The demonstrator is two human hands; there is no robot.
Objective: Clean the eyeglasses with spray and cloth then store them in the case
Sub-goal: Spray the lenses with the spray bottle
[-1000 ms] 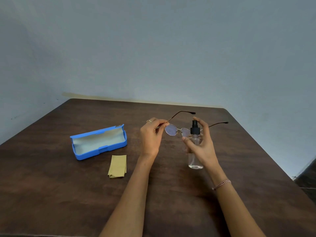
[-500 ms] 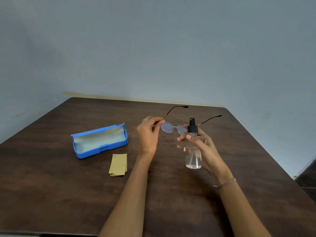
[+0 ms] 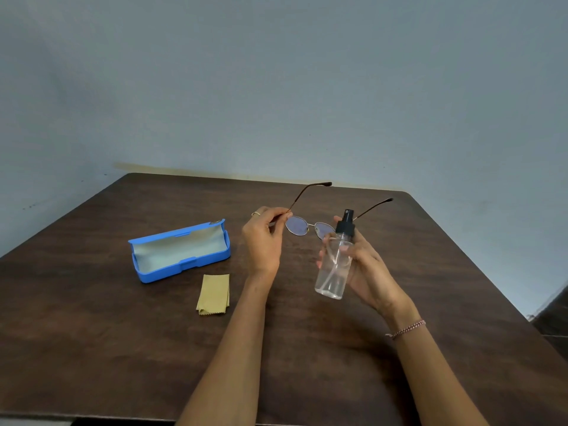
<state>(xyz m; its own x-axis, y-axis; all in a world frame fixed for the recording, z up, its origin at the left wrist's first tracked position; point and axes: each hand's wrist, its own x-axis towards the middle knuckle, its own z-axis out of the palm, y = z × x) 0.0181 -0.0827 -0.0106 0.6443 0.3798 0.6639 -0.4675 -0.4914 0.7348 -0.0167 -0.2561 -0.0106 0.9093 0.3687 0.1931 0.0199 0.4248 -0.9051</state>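
Observation:
My left hand [image 3: 263, 241] pinches the thin-framed eyeglasses [image 3: 297, 226] at their left hinge and holds them above the table, temples unfolded and pointing away. My right hand [image 3: 365, 265] grips a clear spray bottle [image 3: 333, 269] with a black nozzle, tilted, just in front of the right lens, which it partly hides. A blue glasses case [image 3: 181, 252] lies open to the left, its pale lining showing. A folded yellow cloth [image 3: 214, 294] lies flat in front of the case.
A dark wooden table [image 3: 92, 333] stands against a pale blue-grey wall. Its right edge runs diagonally, with dark floor [image 3: 553, 318] beyond it.
The finger on the nozzle a second ago has come off it. The bottle has tilted and dropped slightly. The glasses have shifted a little to the left and away.

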